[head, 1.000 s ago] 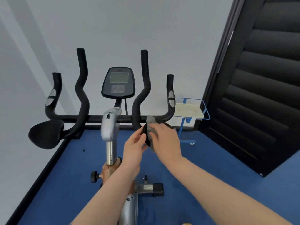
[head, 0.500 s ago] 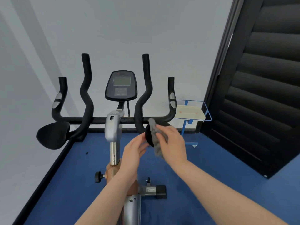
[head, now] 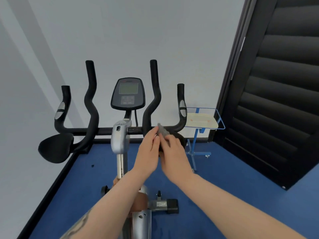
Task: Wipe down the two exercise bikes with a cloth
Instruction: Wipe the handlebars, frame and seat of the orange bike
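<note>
Both forearms reach forward from the bottom edge and meet just right of the silver stem (head: 120, 135) of the exercise bike (head: 127, 130). The left hand (head: 148, 152) stands with its back to the camera, fingers long and nearly straight, their tips touching the grey cloth (head: 163, 131). The right hand (head: 172, 152) lies beside it, palm turned away, fingers curled round the cloth and pressing it against the right elbow pad (head: 180, 140), a black rounded pad that shows only as a dark rim behind the knuckles. The cloth is soft and bunched, and its upper corner pokes up above the fingertips, just in front of the crossbar to the right of the stem.

The handlebar (head: 91, 100) is matt black foam over bent tube: a crossbar runs left to right through the stem, and four wavy grips rise from it, the outer two carrying oval silver inserts. The left elbow pad (head: 55, 147), a smooth black teardrop, hangs well left of the stem. Above the stem, an oval dark console (head: 128, 94) with a greyish screen faces the camera. Below the hands the stem drops towards an orange-brown frame part and a grey foot with a black end cap.

Right of the bike, a blue wire stand (head: 196, 135) bears a pale tray. The floor (head: 224, 187) is blue carpet.
</note>
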Motion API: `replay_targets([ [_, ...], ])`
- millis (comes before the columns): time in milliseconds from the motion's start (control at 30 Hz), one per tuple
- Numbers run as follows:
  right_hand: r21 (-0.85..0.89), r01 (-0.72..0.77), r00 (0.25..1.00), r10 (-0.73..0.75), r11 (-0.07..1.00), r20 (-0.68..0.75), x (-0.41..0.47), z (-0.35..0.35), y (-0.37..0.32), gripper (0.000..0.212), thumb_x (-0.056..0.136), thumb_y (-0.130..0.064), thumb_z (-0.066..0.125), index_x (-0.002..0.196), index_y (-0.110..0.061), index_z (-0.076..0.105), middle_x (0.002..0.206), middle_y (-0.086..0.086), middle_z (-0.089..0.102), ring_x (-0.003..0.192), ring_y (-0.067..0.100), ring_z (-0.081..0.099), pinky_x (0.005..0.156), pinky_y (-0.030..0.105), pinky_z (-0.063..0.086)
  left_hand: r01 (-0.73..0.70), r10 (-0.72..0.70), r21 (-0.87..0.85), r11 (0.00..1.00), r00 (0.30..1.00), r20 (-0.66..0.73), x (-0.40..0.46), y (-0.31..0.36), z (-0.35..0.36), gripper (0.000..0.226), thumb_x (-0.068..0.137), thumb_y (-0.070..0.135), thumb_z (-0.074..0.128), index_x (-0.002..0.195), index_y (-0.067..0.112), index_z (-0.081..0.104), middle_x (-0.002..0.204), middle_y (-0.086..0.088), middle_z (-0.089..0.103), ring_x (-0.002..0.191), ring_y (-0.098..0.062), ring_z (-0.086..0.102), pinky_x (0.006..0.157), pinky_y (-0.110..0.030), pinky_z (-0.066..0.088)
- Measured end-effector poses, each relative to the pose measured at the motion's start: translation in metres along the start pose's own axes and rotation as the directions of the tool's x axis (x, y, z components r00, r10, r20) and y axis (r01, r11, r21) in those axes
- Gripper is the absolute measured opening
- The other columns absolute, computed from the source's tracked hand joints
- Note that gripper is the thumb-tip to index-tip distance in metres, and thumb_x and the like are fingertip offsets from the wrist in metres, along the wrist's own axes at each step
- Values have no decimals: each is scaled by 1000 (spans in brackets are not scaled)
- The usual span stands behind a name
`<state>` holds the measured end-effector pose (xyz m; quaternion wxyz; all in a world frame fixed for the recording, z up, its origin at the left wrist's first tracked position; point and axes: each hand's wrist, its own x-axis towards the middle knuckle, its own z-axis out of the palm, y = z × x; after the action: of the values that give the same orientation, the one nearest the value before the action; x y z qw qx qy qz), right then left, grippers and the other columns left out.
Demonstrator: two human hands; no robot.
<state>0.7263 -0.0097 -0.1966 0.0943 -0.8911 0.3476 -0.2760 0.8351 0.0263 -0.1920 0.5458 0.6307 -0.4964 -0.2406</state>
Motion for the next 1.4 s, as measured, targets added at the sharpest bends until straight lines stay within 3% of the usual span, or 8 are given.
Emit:
replay_targets([
  [200,-150,-61,986,36,987,-165,22,-22,22,54,77,4,64,129,-9,57,113,7,58,97,27,53,77,34,43,-150,141,256,955,989,51,-5,-24,15,52,104,3,32,154,13,21,160,7,17,147,-4,17,116,-10,12],
  [367,-155,19,999,-15,988,28,-6,-13,17,61,80,3,60,138,-11,49,122,7,52,103,25,49,82,32,43,-206,204,285,936,978,35,-7,-29,18,57,101,-6,34,151,17,19,158,7,17,148,-12,22,120,-27,23],
  [567,-261,-46,999,39,964,-33,6,-33,28,59,73,7,66,129,-12,59,115,9,57,95,28,53,73,33,43,-170,192,300,939,980,-43,-6,-30,22,49,104,5,32,152,14,29,158,9,24,144,-7,28,113,-14,22],
  [800,-30,-145,980,140,989,-139,3,-36,30,50,88,5,56,132,-16,58,127,7,50,110,23,44,89,32,42,-201,214,273,941,977,-19,-5,-34,18,50,104,4,34,152,17,30,155,14,23,133,20,22,103,2,18],
  [967,22,-117,993,117,993,-28,-16,-30,28,48,88,4,56,133,-15,58,118,4,48,107,19,42,87,29,43,-170,190,225,960,979,-69,-6,-32,23,49,103,0,34,151,12,32,157,5,27,139,2,28,109,-4,20],
  [1067,52,-129,983,135,990,-123,3,-36,35,43,90,5,52,126,-14,62,115,5,50,105,21,44,86,31,43,-183,201,219,959,977,-66,-8,-29,23,51,102,-2,35,151,12,32,157,5,27,141,-3,29,114,-12,22],
  [1267,-35,87,993,-84,996,83,8,-43,45,41,87,4,52,124,-11,64,107,7,53,97,25,47,80,40,46,-138,166,191,972,976,-141,-14,-17,30,53,100,-9,36,150,7,32,156,1,29,140,-4,30,117,-17,24],
  [1400,-8,152,988,-152,988,32,41,-48,49,41,87,6,51,122,-12,65,105,7,56,93,24,48,81,37,42,-135,172,178,975,961,-215,-16,-7,35,47,100,-9,36,146,1,37,151,-5,36,137,-11,37,117,-25,28],
])
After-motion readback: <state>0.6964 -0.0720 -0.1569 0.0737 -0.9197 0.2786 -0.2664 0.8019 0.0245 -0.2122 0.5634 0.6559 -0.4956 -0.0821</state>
